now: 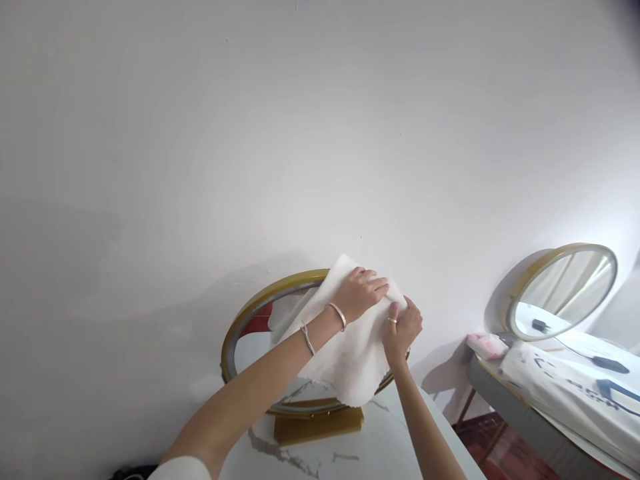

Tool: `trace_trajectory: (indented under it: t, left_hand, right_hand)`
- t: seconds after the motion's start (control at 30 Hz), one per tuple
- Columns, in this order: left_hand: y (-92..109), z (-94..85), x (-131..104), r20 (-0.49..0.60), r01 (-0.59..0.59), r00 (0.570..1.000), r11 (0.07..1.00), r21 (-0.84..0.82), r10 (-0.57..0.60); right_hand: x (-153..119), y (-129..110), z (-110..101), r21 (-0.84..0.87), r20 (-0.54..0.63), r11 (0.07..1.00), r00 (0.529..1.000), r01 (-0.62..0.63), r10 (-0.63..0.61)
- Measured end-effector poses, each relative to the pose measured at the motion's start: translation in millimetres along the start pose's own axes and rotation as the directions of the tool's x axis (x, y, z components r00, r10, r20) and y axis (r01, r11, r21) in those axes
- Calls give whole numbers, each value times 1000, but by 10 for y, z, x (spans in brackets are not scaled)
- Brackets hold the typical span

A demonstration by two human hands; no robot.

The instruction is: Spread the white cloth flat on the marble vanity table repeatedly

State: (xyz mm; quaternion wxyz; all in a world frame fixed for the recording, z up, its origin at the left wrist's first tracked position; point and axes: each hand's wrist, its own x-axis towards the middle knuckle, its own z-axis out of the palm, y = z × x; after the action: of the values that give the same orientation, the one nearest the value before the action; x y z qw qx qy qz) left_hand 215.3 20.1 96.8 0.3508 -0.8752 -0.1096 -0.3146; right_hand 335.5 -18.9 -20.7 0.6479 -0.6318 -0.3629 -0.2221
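Below the left hand and right hand, a marbled table is seen; a gold-rimmed mirror is partly covered by a white cloth, overlaid by the left (grip cannot be told), grasped by the right.

The cloth looks matt, the mirror glossy glass, its frame metallic, the tabletop marble-like.

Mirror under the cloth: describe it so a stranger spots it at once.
Find the marble-patterned tabletop by the wall, then the gold-rimmed oval mirror above its gold base. Unlike the similar mirror at the right, it is partly covered by a white cloth, with the left hand and right hand on that cloth.
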Motion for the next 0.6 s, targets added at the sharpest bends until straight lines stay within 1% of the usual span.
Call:
trace_trajectory:
  t: [0.1, 0.2, 0.27, 0.3, 0.37, 0.43, 0.5, 0.53, 0.57, 0.6]
  left_hand:
    - [-90, -15, -121, -112, 36, 993, 999, -14, -37]
    - [-238, -130, -334, -228, 138, 962, 989, -54, -147]
    - [-344, -257, -517, -281, 238, 925, 966, -98, -257]
    - [-393, -325, -622, -305, 291, 899, 949, -121, -315]
    - [-479, -438, -860, -350, 397, 833, 904, -158, -428]
    - [-530, -492, -1146, -398, 494, 758, 853, -169, -517]
    - [-527, -467, -1485, -443, 572, 696, 810, -133, -565]
    - [-499, -424, -1673, -466, 609, 671, 787, -95, -576]
    - [-451, -363, -1870, -484, 647, 651, 761, -49, -585]
    - [-380, -286, -2074, -489, 682, 637, 732, -2, -595]
  right_hand:
    - [53, -107, 0, 40, 53, 999, 999, 5, -7]
    - [117, -349, 63, 44, 40, 993, 993, 112, -114]
    - [156, -569, 134, 37, 9, 972, 973, 232, -232]
    - [171, -692, 176, 36, 2, 953, 954, 300, -300]
    - [180, -945, 275, 49, 18, 900, 900, 434, -435]
    - [137, -1175, 388, 79, 58, 831, 830, 551, -555]
    - [16, -1334, 505, 130, 91, 741, 736, 659, -671]
    - [-77, -1372, 556, 173, 110, 677, 669, 715, -735]
    - [-190, -1380, 598, 235, 132, 595, 581, 769, -803]
    - [-319, -1357, 626, 317, 156, 494, 469, 809, -869]
